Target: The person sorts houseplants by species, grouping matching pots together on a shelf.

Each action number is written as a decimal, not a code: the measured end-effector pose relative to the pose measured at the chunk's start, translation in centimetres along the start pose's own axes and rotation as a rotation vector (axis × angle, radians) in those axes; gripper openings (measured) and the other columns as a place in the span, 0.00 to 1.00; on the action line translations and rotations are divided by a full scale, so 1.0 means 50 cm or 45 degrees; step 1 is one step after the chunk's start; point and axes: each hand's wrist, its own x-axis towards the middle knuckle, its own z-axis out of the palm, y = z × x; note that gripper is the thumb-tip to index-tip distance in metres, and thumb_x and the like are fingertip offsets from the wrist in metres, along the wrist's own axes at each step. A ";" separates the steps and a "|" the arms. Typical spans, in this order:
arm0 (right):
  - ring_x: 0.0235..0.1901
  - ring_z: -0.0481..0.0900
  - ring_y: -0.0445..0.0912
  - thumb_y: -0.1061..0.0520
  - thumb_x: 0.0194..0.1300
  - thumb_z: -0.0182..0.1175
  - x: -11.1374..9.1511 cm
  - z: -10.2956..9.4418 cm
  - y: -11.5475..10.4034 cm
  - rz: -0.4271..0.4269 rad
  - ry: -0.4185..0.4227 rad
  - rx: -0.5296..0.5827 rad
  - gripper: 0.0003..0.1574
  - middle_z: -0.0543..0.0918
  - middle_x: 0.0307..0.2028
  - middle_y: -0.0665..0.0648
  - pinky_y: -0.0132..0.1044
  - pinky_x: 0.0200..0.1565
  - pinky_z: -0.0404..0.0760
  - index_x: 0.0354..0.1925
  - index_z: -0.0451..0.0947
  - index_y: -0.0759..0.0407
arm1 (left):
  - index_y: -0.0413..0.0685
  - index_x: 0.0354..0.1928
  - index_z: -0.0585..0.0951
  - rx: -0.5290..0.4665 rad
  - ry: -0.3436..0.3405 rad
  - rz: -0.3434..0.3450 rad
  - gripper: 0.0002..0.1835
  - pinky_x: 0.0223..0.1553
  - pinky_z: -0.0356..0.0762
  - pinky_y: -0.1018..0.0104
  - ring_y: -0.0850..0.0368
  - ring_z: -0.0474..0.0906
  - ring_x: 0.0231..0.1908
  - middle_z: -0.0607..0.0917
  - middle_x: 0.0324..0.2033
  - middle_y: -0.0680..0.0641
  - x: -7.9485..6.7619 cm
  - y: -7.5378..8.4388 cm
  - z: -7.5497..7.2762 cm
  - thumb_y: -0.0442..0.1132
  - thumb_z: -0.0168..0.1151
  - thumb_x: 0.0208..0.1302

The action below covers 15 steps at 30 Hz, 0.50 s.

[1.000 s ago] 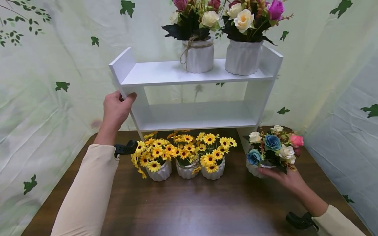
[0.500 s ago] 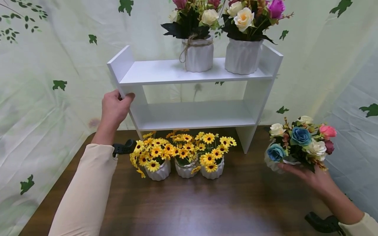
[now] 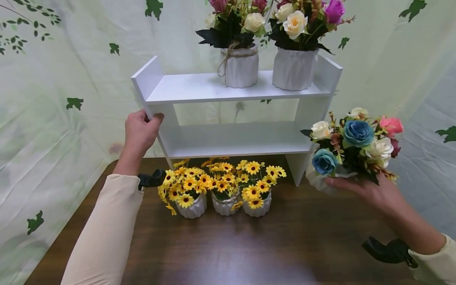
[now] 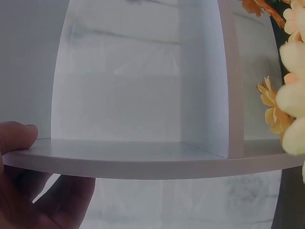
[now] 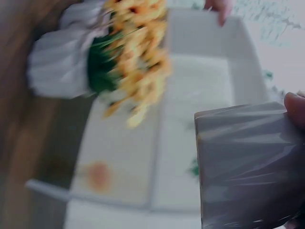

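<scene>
My left hand [image 3: 140,128] grips the left side panel of a white two-tier shelf [image 3: 228,149], thumb on the inner face; the left wrist view shows fingers [image 4: 66,200] on the panel's other side. At the right, my right hand [image 3: 372,190] holds a white pot [image 3: 317,178] of artificial roses [image 3: 358,133] in blue, cream and coral, lifted off the table beside the shelf's right panel. The right wrist view shows the pot's ribbed side, blurred surroundings behind it. Fingers behind the pot are hidden in the head view.
Several yellow daisies [image 3: 221,184] in three white pots [image 3: 257,208] stand in a row before the shelf's lower part. Two larger potted rose bouquets, one a twine-tied pot [image 3: 241,69] and the other a plain white pot [image 3: 295,70], stand on the top tier. Everything rests on a brown wooden table [image 3: 228,249].
My right hand lifted the rose pot from beside the shelf's right foot, carried it right, then raised it and brought it slightly back left. The left hand stays on the panel.
</scene>
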 end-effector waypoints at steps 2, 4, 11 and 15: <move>0.68 0.54 0.38 0.46 0.65 0.65 0.014 -0.005 -0.047 0.192 -0.005 0.099 0.54 0.55 0.73 0.42 0.45 0.71 0.58 0.73 0.40 0.21 | 0.37 0.60 0.78 0.000 -0.001 0.004 0.27 0.60 0.75 0.38 0.38 0.77 0.58 0.80 0.60 0.33 -0.001 0.000 0.000 0.48 0.50 0.68; 0.68 0.56 0.43 0.46 0.64 0.65 0.026 -0.008 -0.085 0.184 -0.031 0.142 0.55 0.57 0.73 0.43 0.48 0.68 0.62 0.74 0.40 0.23 | 0.36 0.60 0.78 -0.002 -0.004 0.009 0.27 0.60 0.75 0.38 0.38 0.77 0.58 0.80 0.59 0.33 -0.001 0.000 0.000 0.48 0.50 0.68; 0.64 0.62 0.38 0.42 0.62 0.66 0.058 -0.003 -0.185 0.144 -0.097 0.185 0.48 0.63 0.68 0.35 0.44 0.63 0.65 0.71 0.50 0.22 | 0.35 0.59 0.78 0.007 -0.005 0.015 0.27 0.59 0.75 0.39 0.38 0.78 0.57 0.80 0.59 0.32 -0.003 0.003 -0.001 0.47 0.50 0.68; 0.66 0.61 0.39 0.42 0.59 0.69 0.078 0.003 -0.212 0.110 -0.122 0.203 0.49 0.64 0.68 0.34 0.53 0.66 0.62 0.70 0.52 0.22 | 0.35 0.60 0.78 0.025 -0.003 0.015 0.27 0.59 0.75 0.38 0.37 0.78 0.57 0.80 0.59 0.32 -0.004 0.004 -0.004 0.47 0.49 0.68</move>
